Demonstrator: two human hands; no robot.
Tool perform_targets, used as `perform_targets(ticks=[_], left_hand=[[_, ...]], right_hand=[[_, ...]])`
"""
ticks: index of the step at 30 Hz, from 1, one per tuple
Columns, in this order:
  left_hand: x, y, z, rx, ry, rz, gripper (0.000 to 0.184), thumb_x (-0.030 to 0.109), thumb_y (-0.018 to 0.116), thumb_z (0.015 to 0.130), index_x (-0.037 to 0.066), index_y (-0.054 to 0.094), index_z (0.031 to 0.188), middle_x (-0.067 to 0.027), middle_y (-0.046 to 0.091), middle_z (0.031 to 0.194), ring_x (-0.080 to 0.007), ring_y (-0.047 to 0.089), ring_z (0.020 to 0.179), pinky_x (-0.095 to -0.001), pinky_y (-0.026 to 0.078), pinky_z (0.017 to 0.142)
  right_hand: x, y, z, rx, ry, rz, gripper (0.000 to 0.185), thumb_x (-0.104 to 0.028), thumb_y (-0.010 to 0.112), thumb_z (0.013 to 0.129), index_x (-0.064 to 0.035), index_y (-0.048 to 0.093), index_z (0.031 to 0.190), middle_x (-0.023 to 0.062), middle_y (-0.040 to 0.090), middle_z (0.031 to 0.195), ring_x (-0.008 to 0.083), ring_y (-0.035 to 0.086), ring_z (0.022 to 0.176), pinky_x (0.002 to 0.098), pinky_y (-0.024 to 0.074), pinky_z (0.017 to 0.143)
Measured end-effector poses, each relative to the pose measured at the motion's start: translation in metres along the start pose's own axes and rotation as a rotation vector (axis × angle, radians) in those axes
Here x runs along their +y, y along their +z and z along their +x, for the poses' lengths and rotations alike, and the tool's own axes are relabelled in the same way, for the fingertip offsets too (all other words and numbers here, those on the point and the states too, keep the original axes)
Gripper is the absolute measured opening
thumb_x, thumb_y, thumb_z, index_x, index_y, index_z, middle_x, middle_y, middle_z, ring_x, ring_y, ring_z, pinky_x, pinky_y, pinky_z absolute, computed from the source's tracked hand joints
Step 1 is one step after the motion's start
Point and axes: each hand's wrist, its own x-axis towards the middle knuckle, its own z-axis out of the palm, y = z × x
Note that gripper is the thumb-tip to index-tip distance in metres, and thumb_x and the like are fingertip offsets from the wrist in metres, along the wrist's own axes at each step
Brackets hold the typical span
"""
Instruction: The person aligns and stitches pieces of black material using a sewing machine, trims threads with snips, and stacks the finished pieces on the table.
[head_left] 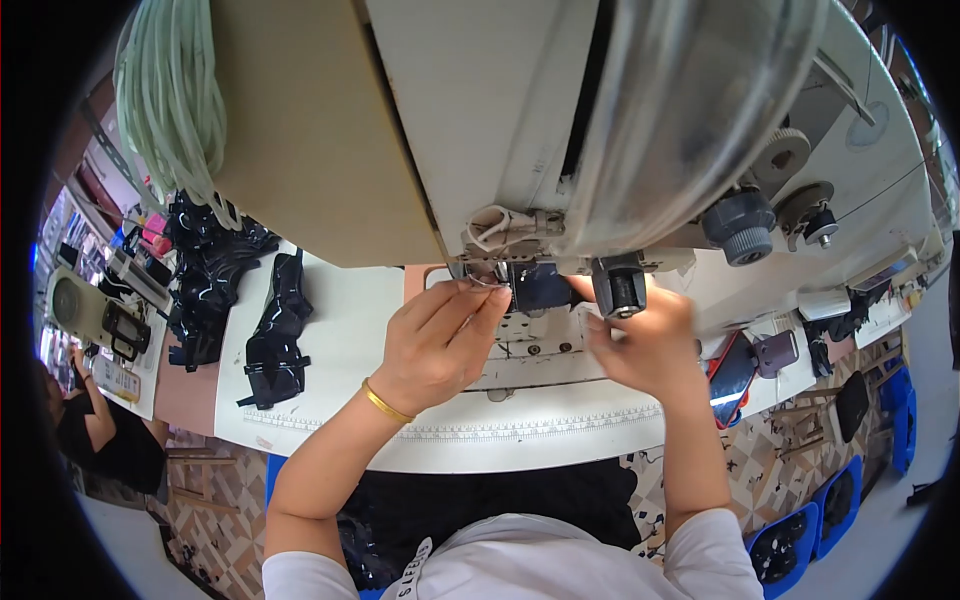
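Sewing machine (pixel 480 110) before us, our left hand (pixel 440 345) pinched near its needle area, our right hand (pixel 648 335) blurred, half-curled, both holds unclear.

head view looks forward and down, close to the sewing machine (pixel 490 110).

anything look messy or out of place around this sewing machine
Yes, the floor: small dark scraps look strewn across its patterned surface on the right, despite blue containers nearby. By the left hand and right hand, nothing clearly looks spilled or broken.
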Motion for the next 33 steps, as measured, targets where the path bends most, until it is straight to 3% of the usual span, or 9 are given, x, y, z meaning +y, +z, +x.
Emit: perform_targets(ticks=[2, 5, 12, 14, 16, 21, 24, 27, 33], left_hand=[[-0.002, 0.001, 0.001, 0.025, 0.020, 0.010, 0.026, 0.000, 0.069, 0.068, 0.001, 0.067, 0.094, -0.0063, 0.065, 0.085, -0.0205, 0.062, 0.078, -0.0279, 0.053, 0.063], [-0.001, 0.001, 0.001, 0.021, 0.038, 0.043, 0.023, 0.001, 0.068, 0.068, 0.002, 0.067, 0.092, -0.0058, 0.066, 0.086, -0.0201, 0.063, 0.080, -0.0275, 0.054, 0.063], [0.002, -0.007, 0.005, -0.037, 0.057, 0.060, 0.028, -0.002, 0.070, 0.067, 0.002, 0.066, 0.094, -0.0087, 0.068, 0.086, -0.0224, 0.064, 0.076, -0.0301, 0.054, 0.067], [0.001, -0.007, 0.007, -0.025, 0.058, 0.063, 0.028, -0.002, 0.071, 0.067, 0.002, 0.066, 0.094, -0.0091, 0.068, 0.086, -0.0226, 0.064, 0.076, -0.0302, 0.055, 0.067], [0.001, -0.006, 0.006, -0.006, 0.054, 0.045, 0.027, -0.002, 0.071, 0.067, 0.002, 0.066, 0.093, -0.0094, 0.067, 0.085, -0.0231, 0.065, 0.075, -0.0303, 0.055, 0.066], [-0.006, -0.001, -0.001, 0.035, 0.053, -0.015, 0.026, -0.003, 0.071, 0.065, 0.001, 0.065, 0.090, -0.0099, 0.067, 0.083, -0.0240, 0.065, 0.073, -0.0311, 0.055, 0.065], [-0.012, -0.001, 0.000, 0.015, 0.083, 0.001, 0.024, -0.003, 0.071, 0.065, 0.001, 0.065, 0.088, -0.0094, 0.068, 0.081, -0.0238, 0.065, 0.072, -0.0311, 0.055, 0.065], [-0.015, 0.000, 0.002, 0.015, 0.100, 0.029, 0.023, -0.002, 0.072, 0.065, 0.002, 0.066, 0.087, -0.0081, 0.067, 0.078, -0.0236, 0.065, 0.072, -0.0311, 0.055, 0.066], [-0.023, 0.008, 0.001, 0.038, 0.077, 0.047, 0.018, 0.002, 0.072, 0.066, 0.004, 0.065, 0.083, -0.0044, 0.064, 0.078, -0.0201, 0.063, 0.074, -0.0304, 0.052, 0.061]], right_hand=[[0.016, -0.031, -0.027, 0.345, -0.011, -0.154, 0.055, 0.002, 0.056, 0.065, -0.0064, 0.062, 0.119, 0.0082, 0.067, 0.106, 0.0213, 0.067, 0.077, 0.0282, 0.0508, 0.062], [0.056, -0.076, -0.076, 0.692, 0.419, -0.455, 0.055, 0.010, 0.047, 0.072, -0.0016, 0.057, 0.124, 0.0125, 0.060, 0.125, 0.0192, 0.063, 0.095, 0.0239, 0.0464, 0.063], [0.049, -0.062, -0.084, 0.686, 0.505, -0.608, 0.047, 0.009, 0.053, 0.077, -0.0027, 0.058, 0.121, 0.0131, 0.059, 0.122, 0.0132, 0.055, 0.080, 0.0217, 0.0398, 0.058], [0.030, -0.044, -0.062, 0.587, 0.239, -0.463, 0.040, 0.005, 0.059, 0.074, -0.0044, 0.062, 0.112, 0.0111, 0.060, 0.118, 0.0158, 0.062, 0.091, 0.0238, 0.0451, 0.061], [0.003, -0.010, -0.025, 0.353, -0.079, -0.082, 0.032, 0.000, 0.067, 0.066, -0.0081, 0.066, 0.097, 0.0071, 0.064, 0.109, 0.0154, 0.063, 0.073, 0.0285, 0.0472, 0.054], [-0.001, 0.040, -0.003, 0.128, -0.128, -0.067, 0.023, -0.001, 0.064, 0.061, -0.0106, 0.065, 0.082, 0.0024, 0.065, 0.098, 0.0154, 0.061, 0.064, 0.0303, 0.0463, 0.050], [0.005, 0.039, 0.002, 0.122, -0.184, -0.088, 0.025, -0.001, 0.062, 0.061, -0.0092, 0.065, 0.083, 0.0022, 0.065, 0.090, 0.0172, 0.060, 0.059, 0.0309, 0.0463, 0.050], [0.005, 0.032, 0.011, 0.121, -0.149, -0.088, 0.062, 0.004, 0.066, 0.060, -0.0286, 0.067, 0.114, -0.0042, 0.063, 0.069, 0.0129, 0.060, 0.055, 0.0255, 0.0489, 0.048], [0.007, 0.032, 0.014, 0.057, -0.121, -0.125, 0.067, 0.001, 0.067, 0.061, -0.0319, 0.065, 0.119, -0.0044, 0.052, 0.057, 0.0119, 0.052, 0.047, 0.0264, 0.0433, 0.045]])
